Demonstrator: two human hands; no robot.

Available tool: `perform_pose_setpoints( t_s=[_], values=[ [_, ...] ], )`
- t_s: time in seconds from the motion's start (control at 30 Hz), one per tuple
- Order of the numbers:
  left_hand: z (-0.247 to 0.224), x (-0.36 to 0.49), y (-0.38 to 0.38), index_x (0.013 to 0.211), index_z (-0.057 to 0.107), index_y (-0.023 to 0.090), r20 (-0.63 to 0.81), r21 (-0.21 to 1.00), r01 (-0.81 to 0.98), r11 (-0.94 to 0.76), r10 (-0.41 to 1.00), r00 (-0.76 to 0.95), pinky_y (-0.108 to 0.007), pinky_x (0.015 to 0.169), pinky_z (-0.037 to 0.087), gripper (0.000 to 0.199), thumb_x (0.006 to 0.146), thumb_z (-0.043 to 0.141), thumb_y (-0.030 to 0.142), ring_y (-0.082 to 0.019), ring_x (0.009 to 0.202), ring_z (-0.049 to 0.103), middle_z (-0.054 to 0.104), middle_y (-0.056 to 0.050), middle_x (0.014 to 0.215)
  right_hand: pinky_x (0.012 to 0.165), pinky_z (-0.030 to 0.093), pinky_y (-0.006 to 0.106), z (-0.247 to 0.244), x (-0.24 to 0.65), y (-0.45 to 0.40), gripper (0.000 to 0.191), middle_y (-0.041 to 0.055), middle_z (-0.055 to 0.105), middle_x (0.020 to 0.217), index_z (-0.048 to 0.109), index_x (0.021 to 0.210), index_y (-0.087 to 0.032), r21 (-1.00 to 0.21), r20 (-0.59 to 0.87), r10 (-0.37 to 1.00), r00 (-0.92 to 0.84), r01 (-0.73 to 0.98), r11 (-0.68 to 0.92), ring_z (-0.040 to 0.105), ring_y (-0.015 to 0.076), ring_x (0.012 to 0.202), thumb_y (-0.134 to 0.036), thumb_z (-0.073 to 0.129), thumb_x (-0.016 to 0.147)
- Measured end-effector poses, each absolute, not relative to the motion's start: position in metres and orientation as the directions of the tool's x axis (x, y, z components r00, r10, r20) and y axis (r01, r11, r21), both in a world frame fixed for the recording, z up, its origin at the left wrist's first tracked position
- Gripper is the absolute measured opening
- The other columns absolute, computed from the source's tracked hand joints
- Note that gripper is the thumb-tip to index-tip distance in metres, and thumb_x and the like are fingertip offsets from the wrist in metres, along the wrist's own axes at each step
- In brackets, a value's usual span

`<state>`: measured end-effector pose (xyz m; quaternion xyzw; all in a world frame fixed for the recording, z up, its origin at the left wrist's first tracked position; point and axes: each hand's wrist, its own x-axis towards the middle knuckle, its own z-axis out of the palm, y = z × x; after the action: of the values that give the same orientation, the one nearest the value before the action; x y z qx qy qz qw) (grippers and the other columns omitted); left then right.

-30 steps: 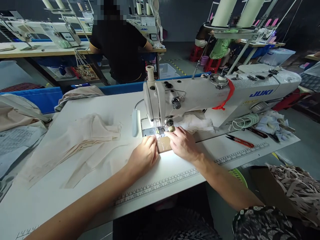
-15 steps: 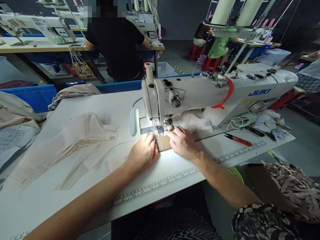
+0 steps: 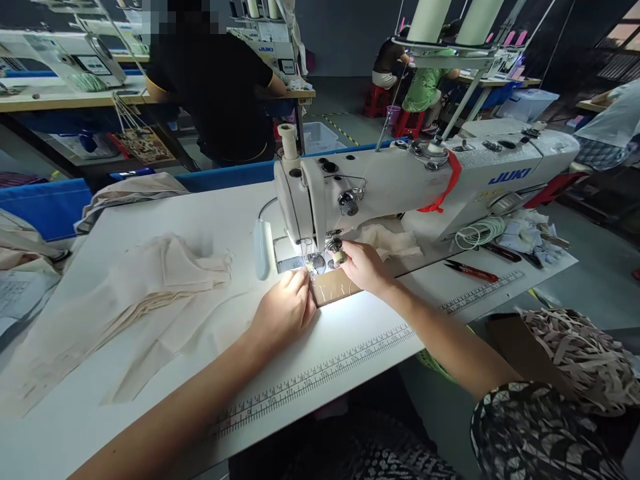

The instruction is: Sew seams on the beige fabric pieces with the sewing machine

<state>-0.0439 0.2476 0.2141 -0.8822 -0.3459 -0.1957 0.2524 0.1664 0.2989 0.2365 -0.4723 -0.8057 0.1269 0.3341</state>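
Observation:
At the needle area of a white sewing machine (image 3: 380, 190), my left hand (image 3: 286, 301) is closed, its fingertips pressed together beside the presser foot (image 3: 311, 263). Whatever they pinch is too small or hidden to name. Sheer cream fabric (image 3: 195, 327) stretches over the table just left of that hand. My right hand (image 3: 367, 268) is right of the needle, by a small round roller (image 3: 340, 257); its fingertips are hidden there, so its grip cannot be told. Loose thread ends lie on the brown plate (image 3: 333, 288) between the hands.
Stacked cream fabric pieces (image 3: 165, 270) lie to the left. Bunched cloth (image 3: 390, 241) sits under the machine arm. Red-handled thread snips (image 3: 471, 271), a coiled cord (image 3: 480, 232) and scraps (image 3: 533, 233) are at right. A printed ruler (image 3: 320, 373) follows the front edge. A person (image 3: 210, 93) sits ahead.
My right hand has moved up and right, away from the left hand, exposing more of the brown plate. My left hand keeps its place by the needle. The view has shifted slightly.

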Motion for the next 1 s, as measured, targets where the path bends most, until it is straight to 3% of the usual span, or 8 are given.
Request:
perform_pose_setpoints(
  t_s=[0.2, 0.4, 0.57, 0.7, 0.77, 0.87, 0.93, 1.0],
  values=[
    [0.215, -0.045, 0.249, 0.108, 0.068, -0.003, 0.522, -0.271, 0.711, -0.649, 0.521, 0.675, -0.039, 0.080, 0.061, 0.038, 0.097, 0.038, 0.016, -0.031, 0.093, 0.062, 0.070, -0.024, 0.108, 0.062, 0.035, 0.025, 0.235, 0.168, 0.289, 0.024, 0.0050, 0.069, 0.078, 0.058, 0.079, -0.020, -0.510, 0.484, 0.825, -0.293, 0.672, 0.538, 0.059, 0.0157, 0.072, -0.027, 0.050, 0.100],
    [0.217, -0.048, 0.254, 0.110, 0.067, 0.005, 0.503, -0.230, 0.726, -0.648, 0.559, 0.659, -0.039, 0.082, 0.059, 0.032, 0.097, 0.040, 0.017, -0.028, 0.092, 0.063, 0.069, -0.020, 0.111, 0.062, 0.034, 0.025, 0.233, 0.162, 0.289, 0.023, 0.0013, 0.066, 0.071, 0.057, 0.077, -0.021, -0.557, 0.410, 0.866, -0.287, 0.673, 0.487, 0.058, 0.0144, 0.066, -0.022, 0.051, 0.098],
    [0.212, -0.046, 0.256, 0.109, 0.067, 0.002, 0.532, -0.222, 0.728, -0.649, 0.544, 0.648, -0.039, 0.079, 0.059, 0.033, 0.096, 0.041, 0.017, -0.028, 0.090, 0.063, 0.070, -0.022, 0.112, 0.061, 0.034, 0.025, 0.233, 0.162, 0.289, 0.032, -0.0003, 0.063, 0.062, 0.054, 0.070, -0.020, -0.545, 0.408, 0.867, -0.285, 0.686, 0.482, 0.055, 0.0126, 0.059, -0.026, 0.049, 0.101],
    [0.220, -0.056, 0.261, 0.113, 0.067, 0.008, 0.483, 0.028, 0.764, -0.645, 0.678, 0.554, -0.040, 0.083, 0.058, 0.035, 0.099, 0.037, 0.020, -0.029, 0.101, 0.064, 0.070, -0.018, 0.117, 0.057, 0.032, 0.027, 0.227, 0.167, 0.285, 0.033, 0.0009, 0.063, 0.061, 0.058, 0.069, -0.020, -0.451, 0.455, 0.837, -0.304, 0.732, 0.511, 0.054, 0.0132, 0.057, -0.027, 0.049, 0.101],
    [0.233, -0.067, 0.265, 0.114, 0.067, 0.013, 0.400, 0.186, 0.837, -0.515, 0.818, 0.414, -0.041, 0.086, 0.057, 0.036, 0.098, 0.036, 0.023, -0.028, 0.105, 0.065, 0.070, -0.015, 0.118, 0.057, 0.033, 0.028, 0.225, 0.165, 0.281, 0.030, 0.0028, 0.065, 0.064, 0.064, 0.074, -0.019, -0.363, 0.494, 0.800, -0.341, 0.755, 0.546, 0.055, 0.0145, 0.059, -0.024, 0.048, 0.099],
    [0.253, -0.086, 0.268, 0.109, 0.066, 0.015, 0.256, 0.204, 0.956, -0.208, 0.954, 0.153, -0.044, 0.084, 0.055, 0.032, 0.092, 0.044, 0.031, -0.033, 0.104, 0.064, 0.069, -0.016, 0.111, 0.065, 0.044, 0.030, 0.229, 0.152, 0.269, 0.026, 0.0059, 0.070, 0.078, 0.071, 0.092, -0.017, -0.238, 0.523, 0.689, -0.501, 0.691, 0.683, 0.060, 0.0175, 0.073, -0.021, 0.047, 0.098],
    [0.261, -0.096, 0.269, 0.105, 0.065, 0.015, 0.148, 0.161, 0.983, -0.088, 0.987, 0.064, -0.045, 0.083, 0.052, 0.032, 0.088, 0.048, 0.037, -0.036, 0.103, 0.063, 0.070, -0.014, 0.099, 0.084, 0.050, 0.035, 0.233, 0.138, 0.256, 0.023, 0.0099, 0.073, 0.108, 0.070, 0.109, -0.017, -0.150, 0.503, 0.563, -0.655, 0.576, 0.804, 0.063, 0.0225, 0.099, -0.028, 0.053, 0.097],
    [0.264, -0.103, 0.266, 0.098, 0.064, 0.019, 0.014, 0.177, 0.983, -0.040, 0.999, 0.038, -0.042, 0.080, 0.049, 0.032, 0.087, 0.046, 0.043, -0.034, 0.093, 0.065, 0.070, -0.009, 0.086, 0.107, 0.043, 0.044, 0.234, 0.123, 0.239, 0.043, 0.0138, 0.061, 0.139, 0.063, 0.125, -0.016, -0.080, 0.451, 0.428, -0.783, 0.442, 0.893, 0.050, 0.0282, 0.129, -0.045, 0.061, 0.093]
  ],
)
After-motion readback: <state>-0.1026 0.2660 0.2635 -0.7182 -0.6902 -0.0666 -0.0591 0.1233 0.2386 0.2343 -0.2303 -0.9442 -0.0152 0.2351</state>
